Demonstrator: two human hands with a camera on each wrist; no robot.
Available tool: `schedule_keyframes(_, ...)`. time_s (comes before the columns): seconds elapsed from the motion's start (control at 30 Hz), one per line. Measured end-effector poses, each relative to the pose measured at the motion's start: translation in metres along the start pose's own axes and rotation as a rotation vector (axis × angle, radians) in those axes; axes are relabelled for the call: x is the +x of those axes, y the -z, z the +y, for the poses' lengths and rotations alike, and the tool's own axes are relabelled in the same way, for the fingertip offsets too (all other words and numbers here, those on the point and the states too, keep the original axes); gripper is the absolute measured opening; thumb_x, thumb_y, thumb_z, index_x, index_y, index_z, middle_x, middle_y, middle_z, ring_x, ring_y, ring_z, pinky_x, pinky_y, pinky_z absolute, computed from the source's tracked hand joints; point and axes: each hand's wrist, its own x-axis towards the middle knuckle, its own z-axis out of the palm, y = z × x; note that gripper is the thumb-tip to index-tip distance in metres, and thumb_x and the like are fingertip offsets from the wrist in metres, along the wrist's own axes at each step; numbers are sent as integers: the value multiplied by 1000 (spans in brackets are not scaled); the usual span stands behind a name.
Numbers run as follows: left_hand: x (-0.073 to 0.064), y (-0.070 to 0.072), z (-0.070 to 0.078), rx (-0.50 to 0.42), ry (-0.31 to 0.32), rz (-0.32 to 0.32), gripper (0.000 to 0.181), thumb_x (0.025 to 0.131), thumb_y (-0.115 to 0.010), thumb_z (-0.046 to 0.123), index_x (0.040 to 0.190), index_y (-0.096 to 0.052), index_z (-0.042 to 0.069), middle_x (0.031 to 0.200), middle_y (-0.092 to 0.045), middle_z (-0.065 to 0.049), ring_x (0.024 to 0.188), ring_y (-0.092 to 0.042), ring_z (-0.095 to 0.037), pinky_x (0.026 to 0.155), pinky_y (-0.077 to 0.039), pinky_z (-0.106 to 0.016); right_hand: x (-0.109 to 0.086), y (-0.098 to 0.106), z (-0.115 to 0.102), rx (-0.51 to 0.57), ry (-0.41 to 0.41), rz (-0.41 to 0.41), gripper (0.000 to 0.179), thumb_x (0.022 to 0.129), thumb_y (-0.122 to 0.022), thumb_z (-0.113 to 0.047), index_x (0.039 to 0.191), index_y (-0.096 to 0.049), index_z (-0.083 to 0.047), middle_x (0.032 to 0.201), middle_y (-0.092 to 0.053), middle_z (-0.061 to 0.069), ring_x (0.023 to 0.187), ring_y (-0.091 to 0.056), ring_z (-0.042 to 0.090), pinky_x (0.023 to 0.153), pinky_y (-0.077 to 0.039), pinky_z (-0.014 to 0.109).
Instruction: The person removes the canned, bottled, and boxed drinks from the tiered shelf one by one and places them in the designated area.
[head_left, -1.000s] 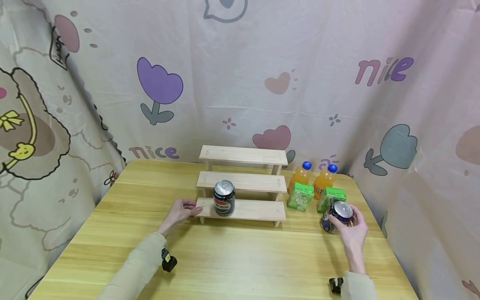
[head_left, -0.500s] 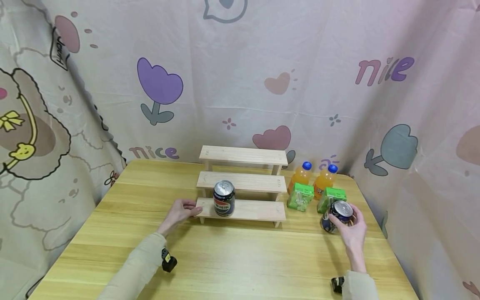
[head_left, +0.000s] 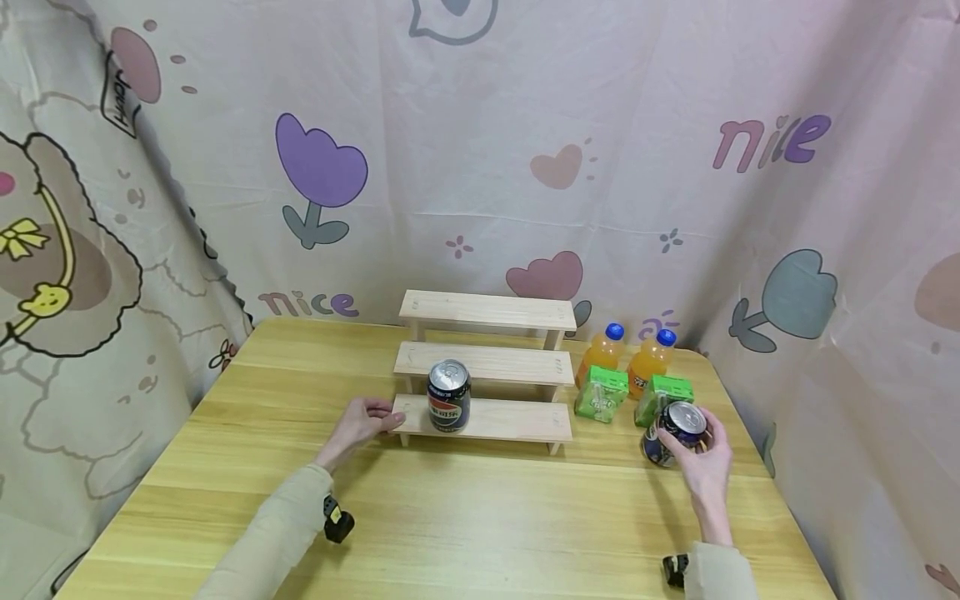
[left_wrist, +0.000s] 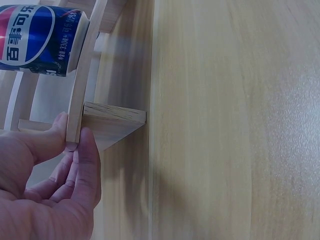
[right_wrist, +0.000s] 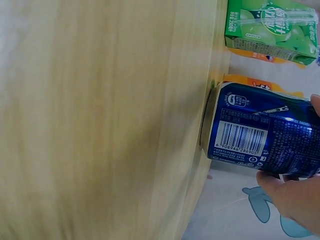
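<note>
A light wooden three-step display stand [head_left: 517, 419] is in the middle of the table. One dark blue soda can [head_left: 448, 400] is upright on its lowest board, left of centre. My left hand [head_left: 362, 423] pinches the left end of that board; the left wrist view shows the thumb [left_wrist: 52, 132] on one face and fingers on the other. Over at the right, my right hand [head_left: 708, 467] grips a second dark blue soda can [right_wrist: 260, 130] around its upper part. The can's barcode faces the right wrist camera, and its base is right at the tabletop.
Two green drink cartons [head_left: 602, 394] stand between the stand and the right-hand can. Behind them are two orange juice bottles [head_left: 651, 362] with blue caps. A patterned curtain [head_left: 465, 167] closes off the back and both sides of the wooden table [head_left: 465, 517].
</note>
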Motion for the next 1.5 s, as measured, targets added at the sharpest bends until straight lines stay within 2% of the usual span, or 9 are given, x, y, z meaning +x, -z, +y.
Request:
schedule_keyframes(0.17, 1, -1, 0, -14, 0, -2, 52, 92, -72, 15, 128, -53, -19, 119, -65, -34, 100, -69, -29, 89, -60, -39, 0, -1, 0, 38, 45, 27, 78, 80, -80, 3, 147, -40, -1, 119, -46, -22, 129, -44, 11, 126, -27, 35)
schedule_keyframes(0.27, 1, -1, 0, -12, 2, 0, 52, 92, -72, 15, 127, -54, -19, 118, -66, -33, 100, -69, -27, 88, -60, -37, -2, -3, -7, 77, 97, 53, 77, 81, -80, 1, 147, -41, 0, 132, -50, -6, 137, -40, 19, 128, -22, 36)
schedule_keyframes(0.37, 1, -2, 0, -7, 4, 1, 52, 92, -72, 16, 127, -54, -18, 118, -66, -33, 100, -68, -28, 88, -60, -37, -7, -7, -19, 88, 144, 62, 74, 82, -79, -2, 147, -43, -1, 146, -48, 11, 139, -40, 22, 125, -27, 31)
schedule_keyframes(0.43, 1, -2, 0, -8, 6, 5, 51, 92, -72, 16, 127, -54, -17, 118, -66, -32, 100, -68, -27, 89, -60, -37, -11, -11, -28, 77, 165, 57, 72, 84, -79, -6, 147, -45, -4, 150, -47, 14, 138, -42, 24, 119, -33, 29)
schedule_keyframes(0.53, 1, -2, 1, -13, 2, -1, 51, 93, -71, 16, 127, -54, -17, 118, -66, -32, 99, -68, -27, 89, -60, -37, -19, -18, -43, 53, 211, 64, 68, 83, -80, -9, 144, -49, -6, 148, -50, 14, 134, -44, 28, 114, -37, 38)
schedule_keyframes(0.63, 0, -1, 0, -22, 0, -7, 51, 93, -71, 15, 128, -53, -17, 118, -65, -32, 99, -68, -27, 89, -60, -38, -24, -27, -55, 79, 271, 52, 66, 82, -80, -7, 142, -52, -5, 144, -52, 14, 135, -43, 29, 120, -31, 50)
schedule_keyframes(0.83, 1, 0, 0, -13, -6, -4, 51, 93, -71, 14, 128, -53, -19, 118, -65, -34, 99, -68, -26, 88, -60, -37, -36, -54, -74, 144, 349, -104, 63, 83, -78, 0, 140, -52, -1, 145, -51, 15, 143, -40, 20, 127, -24, 50)
schedule_keyframes(1.1, 3, 0, 0, -70, 19, -6, 46, 93, -71, 10, 125, -54, -18, 113, -67, -30, 85, -66, -13, 80, -62, -31, -59, -100, -86, 132, 343, -329, 68, 82, -81, -7, 142, -49, 0, 149, -49, 20, 145, -39, 33, 128, -21, 52)
schedule_keyframes(1.5, 3, 0, 0, -59, 17, -9, 46, 92, -72, 11, 124, -55, -18, 110, -68, -28, 83, -66, -12, 78, -62, -30, -83, -149, -98, 92, 353, -570, 75, 81, -83, -14, 146, -46, -4, 149, -52, 17, 141, -47, 36, 123, -31, 52)
